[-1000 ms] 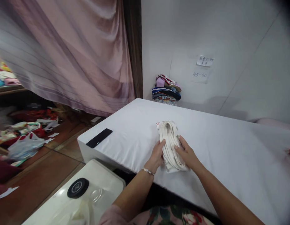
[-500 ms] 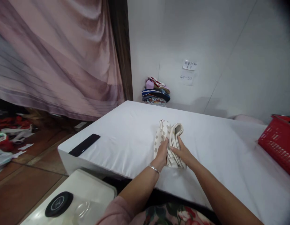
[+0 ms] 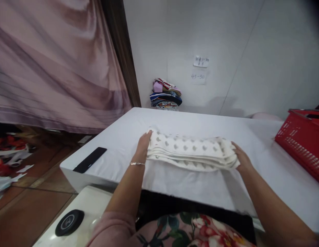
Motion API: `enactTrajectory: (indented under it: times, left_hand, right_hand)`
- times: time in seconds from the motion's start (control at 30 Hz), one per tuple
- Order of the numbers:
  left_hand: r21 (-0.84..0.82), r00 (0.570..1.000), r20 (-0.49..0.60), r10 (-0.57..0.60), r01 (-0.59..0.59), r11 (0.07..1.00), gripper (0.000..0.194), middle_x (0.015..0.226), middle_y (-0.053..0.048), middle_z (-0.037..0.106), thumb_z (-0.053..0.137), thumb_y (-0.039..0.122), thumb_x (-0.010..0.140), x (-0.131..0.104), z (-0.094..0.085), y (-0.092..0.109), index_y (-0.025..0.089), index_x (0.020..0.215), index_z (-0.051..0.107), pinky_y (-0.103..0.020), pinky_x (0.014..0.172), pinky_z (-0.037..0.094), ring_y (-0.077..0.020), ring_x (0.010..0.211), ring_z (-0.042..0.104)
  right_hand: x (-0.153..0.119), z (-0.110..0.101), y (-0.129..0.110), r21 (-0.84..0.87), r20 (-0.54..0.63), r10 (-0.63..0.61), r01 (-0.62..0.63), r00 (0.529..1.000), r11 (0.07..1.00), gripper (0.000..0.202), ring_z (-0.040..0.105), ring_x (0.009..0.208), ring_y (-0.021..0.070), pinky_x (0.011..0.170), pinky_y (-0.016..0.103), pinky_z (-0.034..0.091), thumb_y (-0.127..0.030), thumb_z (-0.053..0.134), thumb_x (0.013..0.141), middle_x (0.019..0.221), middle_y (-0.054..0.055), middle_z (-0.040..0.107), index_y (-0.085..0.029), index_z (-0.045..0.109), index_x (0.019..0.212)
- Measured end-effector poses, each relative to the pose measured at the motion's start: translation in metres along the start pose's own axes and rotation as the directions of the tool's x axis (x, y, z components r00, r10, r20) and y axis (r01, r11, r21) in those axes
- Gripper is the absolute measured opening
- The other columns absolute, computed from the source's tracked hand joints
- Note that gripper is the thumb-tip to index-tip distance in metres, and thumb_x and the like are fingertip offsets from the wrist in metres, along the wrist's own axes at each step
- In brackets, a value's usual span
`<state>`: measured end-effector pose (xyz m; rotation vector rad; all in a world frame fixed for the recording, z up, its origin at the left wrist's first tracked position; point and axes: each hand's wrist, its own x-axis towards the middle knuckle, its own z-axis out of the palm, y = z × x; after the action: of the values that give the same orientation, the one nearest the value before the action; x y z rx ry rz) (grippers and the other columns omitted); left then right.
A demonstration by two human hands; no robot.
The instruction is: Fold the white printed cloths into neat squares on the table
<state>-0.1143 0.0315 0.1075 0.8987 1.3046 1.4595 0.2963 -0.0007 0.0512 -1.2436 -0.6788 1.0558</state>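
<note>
A white cloth with grey-beige spots (image 3: 190, 151) stretches as a long, layered strip above the near part of the white-covered table (image 3: 172, 120). Its left end is gripped by my left hand (image 3: 143, 145), which has a silver bracelet at the wrist. My right hand (image 3: 242, 157) holds the other end, with its fingers partly hidden behind the cloth. Several folded layers show along the edge facing me.
A black phone-like slab (image 3: 89, 160) lies at the table's left corner. A red basket (image 3: 302, 144) stands at the right. Folded clothes (image 3: 166, 94) are stacked beyond the far edge. A white surface with a black round object (image 3: 69, 223) is at lower left.
My hands have moved far apart, the left one leftward and the right one rightward. The bunched, folded cloth is now opened out into a long strip between them.
</note>
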Motion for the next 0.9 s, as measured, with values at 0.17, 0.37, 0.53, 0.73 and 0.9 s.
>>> enactTrajectory:
  times: [0.17, 0.37, 0.53, 0.73, 0.9]
  left_hand:
    - [0.282, 0.977, 0.177, -0.119, 0.065, 0.957, 0.031, 0.06, 0.0, 0.061, 0.07, 0.044, 0.07, 0.001, -0.02, -0.043, 0.014, 0.072, 0.063, -0.023, 0.056, 0.039, -0.0131, 0.058, 0.054]
    - [0.759, 0.989, 0.075, 0.124, -0.137, 0.637, 0.026, 0.075, -0.004, 0.063, 0.062, 0.041, 0.077, -0.018, -0.021, -0.081, 0.016, 0.085, 0.065, -0.028, 0.063, 0.04, -0.0181, 0.066, 0.055]
    - [0.772, 0.766, 0.393, 0.508, -0.575, 0.269, 0.038, 0.117, -0.012, 0.059, 0.052, 0.039, 0.087, -0.045, -0.019, -0.071, 0.018, 0.118, 0.057, -0.038, 0.094, 0.042, -0.0253, 0.108, 0.053]
    - [0.578, 0.57, 0.747, 0.342, -0.811, 0.088, 0.03, 0.119, -0.01, 0.061, 0.053, 0.037, 0.087, -0.059, -0.02, -0.092, 0.021, 0.11, 0.063, -0.044, 0.094, 0.044, -0.0271, 0.111, 0.054]
    - [0.563, 0.566, 0.773, 0.286, -0.821, 0.102, 0.031, 0.115, -0.01, 0.063, 0.051, 0.037, 0.088, -0.042, -0.024, -0.1, 0.02, 0.108, 0.065, -0.043, 0.093, 0.046, -0.0261, 0.107, 0.057]
  right_hand:
    - [0.001, -0.059, -0.019, -0.104, -0.099, 0.006, -0.016, 0.995, 0.994, 0.067, 0.065, 0.074, 0.0168, 0.065, 0.027, 0.049, -0.017, 0.067, 0.06, 0.105, 0.012, 0.067, -0.019, 0.054, 0.126]
    - [-0.025, -0.098, -0.002, -0.625, -0.168, -0.034, -0.08, 0.985, 0.776, 0.042, 0.063, 0.074, 0.0188, 0.071, 0.033, 0.05, -0.014, 0.065, 0.059, 0.089, 0.008, 0.07, -0.015, 0.068, 0.101]
    - [-0.06, -0.098, 0.001, -0.802, 0.137, -0.434, 0.357, 0.89, 0.479, 0.03, 0.063, 0.094, 0.0236, 0.081, 0.039, 0.052, -0.03, 0.057, 0.075, 0.107, 0.007, 0.068, -0.022, 0.068, 0.102]
    - [-0.076, -0.087, 0.02, -0.761, 0.511, -0.327, 0.596, 0.795, 0.259, 0.03, 0.062, 0.104, 0.0251, 0.09, 0.043, 0.052, -0.033, 0.051, 0.083, 0.114, 0.008, 0.066, -0.023, 0.067, 0.106]
    - [-0.064, -0.095, 0.031, -0.737, 0.63, -0.216, 0.662, 0.746, 0.137, 0.036, 0.054, 0.117, 0.0276, 0.099, 0.048, 0.045, -0.032, 0.053, 0.082, 0.127, 0.011, 0.058, -0.022, 0.064, 0.115]
